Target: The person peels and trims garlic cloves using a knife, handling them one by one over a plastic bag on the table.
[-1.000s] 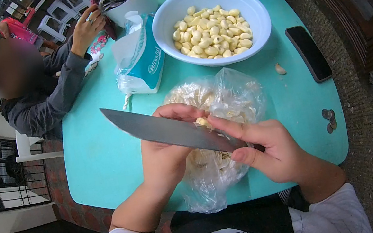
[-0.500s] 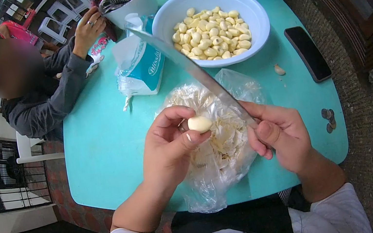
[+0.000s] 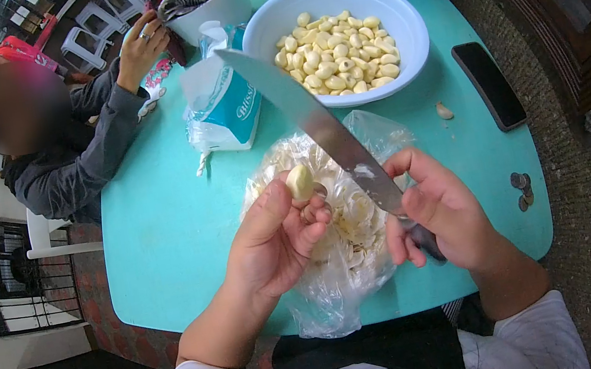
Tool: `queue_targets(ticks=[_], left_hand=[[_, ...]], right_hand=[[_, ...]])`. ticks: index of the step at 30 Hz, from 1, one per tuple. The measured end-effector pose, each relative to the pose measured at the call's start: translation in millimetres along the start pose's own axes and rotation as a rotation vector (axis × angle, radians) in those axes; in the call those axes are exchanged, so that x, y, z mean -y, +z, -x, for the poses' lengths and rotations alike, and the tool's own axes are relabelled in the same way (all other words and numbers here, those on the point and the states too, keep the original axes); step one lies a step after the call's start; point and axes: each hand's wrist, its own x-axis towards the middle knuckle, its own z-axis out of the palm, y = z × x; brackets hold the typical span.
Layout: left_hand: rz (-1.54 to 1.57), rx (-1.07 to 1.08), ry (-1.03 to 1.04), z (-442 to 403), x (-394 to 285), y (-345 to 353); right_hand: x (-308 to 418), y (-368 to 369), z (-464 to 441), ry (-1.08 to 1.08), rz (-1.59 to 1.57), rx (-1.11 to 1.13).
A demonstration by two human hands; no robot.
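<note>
Between the thumb and fingers of my left hand (image 3: pixel 271 227) is a pale, peeled garlic clove (image 3: pixel 300 183), held upright. My right hand (image 3: pixel 441 215) grips a large kitchen knife (image 3: pixel 326 132) by its dark handle, the blade slanting up and to the left with its flat side showing. A small pale scrap sticks to the blade near the handle. Below both hands lies a clear plastic bag (image 3: pixel 324 309) with garlic skins (image 3: pixel 354 233) on it. Beyond the knife, a light blue basin (image 3: pixel 413 47) holds many peeled garlic cloves (image 3: pixel 336 52).
A tissue pack (image 3: pixel 224 110) and a white bucket of dark utensils (image 3: pixel 209 17) stand at the back left. At right are a phone (image 3: pixel 488 86), coins (image 3: pixel 522 191) and a single clove (image 3: pixel 444 110). Another person (image 3: pixel 81 142) sits at the left edge.
The garlic clove has turned upright in my left hand, whose fingers have shifted. My right hand has rolled the knife, so more of the blade's flat and the handle show.
</note>
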Motion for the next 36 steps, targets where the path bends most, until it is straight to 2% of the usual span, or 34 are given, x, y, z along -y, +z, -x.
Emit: queue_targets(ticks=[6,10,14,16,19,21,24,27,29,31,34,36], left_hand=[[0.0,0.039,0.009,-2,-2,4],[-0.627,0.008,0.414,-4,-7,24],[-1.193,-0.08,0.911,-24,-12,46],[-1.282,-0.059,0.941,-40,-22,61],[-1.559,-0.075,1.05,-83,-44,65],[-1.806,-0.183,1.181,-105,-50,59],[-1.912,-0.131,1.128,-90,-41,57],[-1.918,0.022,0.677,-42,-22,64],[-2.049,0.353,0.551,-9,-13,64],[-2.014,0.562,0.374,17,2,68],[-2.171,0.624,0.483,36,18,59],[-2.287,0.576,0.466,43,14,61]], right_hand=[[4,0,-3,-0.016,0.025,0.016],[4,-3,-4,-0.043,0.019,0.021],[5,-6,-3,-0.133,-0.05,-0.074],[6,-9,-4,-0.178,-0.067,-0.159],[7,-19,-4,-0.19,-0.116,-0.173],[4,-19,-6,-0.222,-0.126,-0.186],[6,-16,-6,-0.227,-0.1,-0.173],[7,-9,-5,-0.247,-0.069,-0.164],[9,0,-4,-0.253,-0.083,-0.209],[7,-3,-2,-0.246,-0.101,-0.123],[0,-6,1,-0.174,-0.064,-0.027],[0,-2,4,-0.084,0.018,0.002]])
